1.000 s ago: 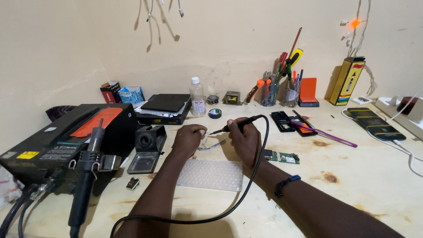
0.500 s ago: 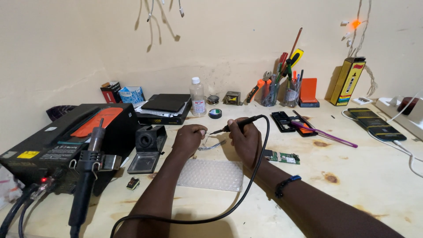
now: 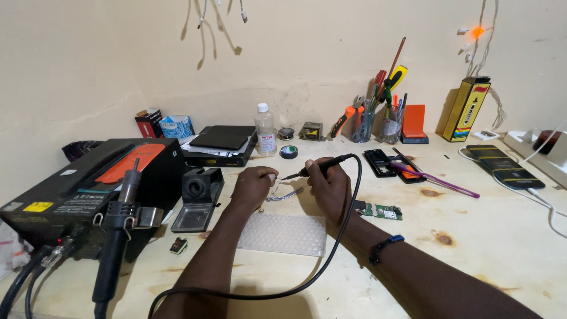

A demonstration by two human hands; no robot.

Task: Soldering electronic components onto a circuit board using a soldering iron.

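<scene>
Yellow box [image 3: 466,110] beside orange holder [image 3: 414,124]

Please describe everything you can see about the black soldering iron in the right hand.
The slim black soldering iron has a dark handle and a thin metal tip pointing left toward the left hand. The right hand grips it like a pen, nearly level above the pale wooden table. Its black cord loops from the rear end down toward the camera.
</scene>
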